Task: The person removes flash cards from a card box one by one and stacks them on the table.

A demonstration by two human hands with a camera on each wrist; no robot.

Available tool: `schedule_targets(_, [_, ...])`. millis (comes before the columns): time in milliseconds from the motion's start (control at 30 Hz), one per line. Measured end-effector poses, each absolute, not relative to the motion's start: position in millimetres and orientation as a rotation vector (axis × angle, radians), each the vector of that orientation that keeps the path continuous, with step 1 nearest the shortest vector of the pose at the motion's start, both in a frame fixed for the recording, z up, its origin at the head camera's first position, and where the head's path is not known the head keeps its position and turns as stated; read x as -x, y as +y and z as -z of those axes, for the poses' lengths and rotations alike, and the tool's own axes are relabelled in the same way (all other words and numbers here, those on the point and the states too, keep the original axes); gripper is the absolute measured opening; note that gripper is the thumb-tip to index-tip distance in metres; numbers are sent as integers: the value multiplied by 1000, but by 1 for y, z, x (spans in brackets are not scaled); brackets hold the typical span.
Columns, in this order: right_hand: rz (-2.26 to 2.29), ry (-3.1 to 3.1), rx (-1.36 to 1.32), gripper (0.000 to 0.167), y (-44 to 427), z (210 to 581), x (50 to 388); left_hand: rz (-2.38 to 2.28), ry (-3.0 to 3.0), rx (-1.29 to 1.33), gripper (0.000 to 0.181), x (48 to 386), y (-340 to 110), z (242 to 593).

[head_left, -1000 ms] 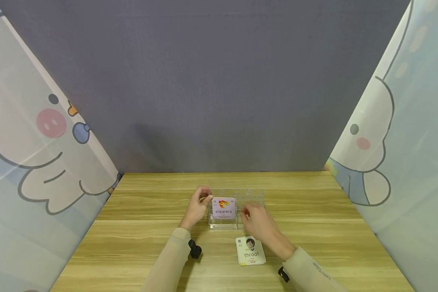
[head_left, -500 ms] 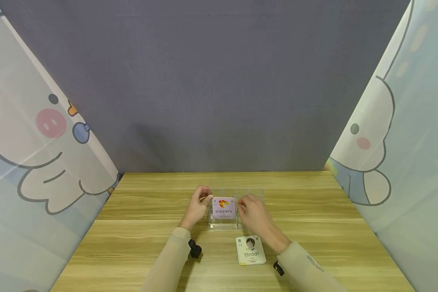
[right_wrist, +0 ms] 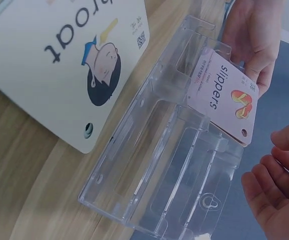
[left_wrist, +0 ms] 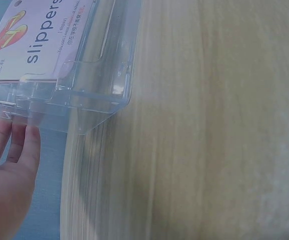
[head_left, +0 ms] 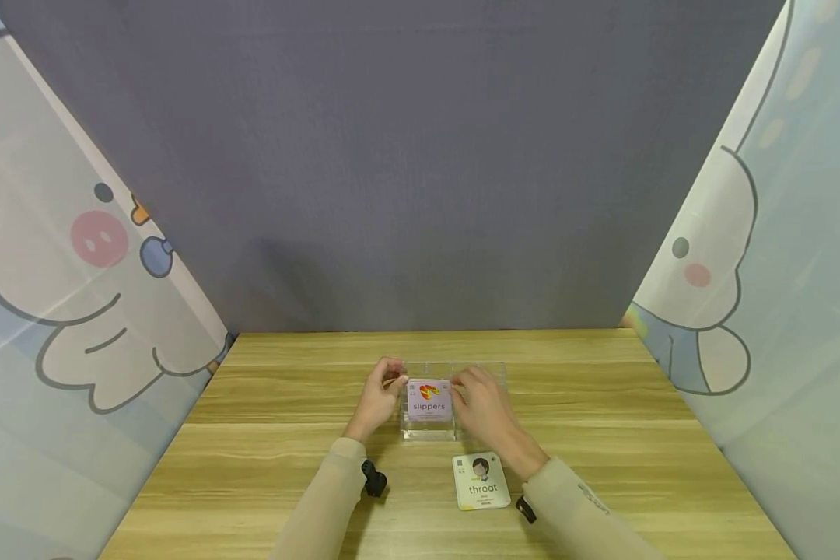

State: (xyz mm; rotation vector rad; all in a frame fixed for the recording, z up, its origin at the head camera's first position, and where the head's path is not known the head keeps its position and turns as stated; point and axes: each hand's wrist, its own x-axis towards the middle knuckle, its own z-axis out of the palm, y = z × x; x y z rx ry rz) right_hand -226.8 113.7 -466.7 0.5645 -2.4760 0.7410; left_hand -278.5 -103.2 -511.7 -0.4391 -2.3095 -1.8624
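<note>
A clear plastic card holder with tiered compartments stands on the table. A pink card stack showing "slippers" sits in its left side. My left hand grips the holder's left edge, thumb in front and fingers behind, beside the cards. Close to the cards' upper right corner is my right hand; in the right wrist view its fingers curl loosely, hold nothing and stay a little apart from the corner. A cream card stack showing "throat" lies in front of the holder.
The wooden table ends at a dark grey backdrop. Fabric with cartoon animals hangs at the left and right. The holder's right compartments show no cards in the right wrist view.
My right hand has moved from the holder's right side leftward and slightly up to the slippers cards' corner. The left hand and both card stacks stay put.
</note>
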Motion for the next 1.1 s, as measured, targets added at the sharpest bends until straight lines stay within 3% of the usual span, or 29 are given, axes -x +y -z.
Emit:
schedule_targets(867, [-644, -2500, -627, 12, 100, 475, 238, 1883, -2317, 425, 28, 285, -105, 522])
schedule_targets(1100, [-641, -2523, -615, 13, 98, 477, 239, 1888, -2300, 441, 24, 274, -102, 504])
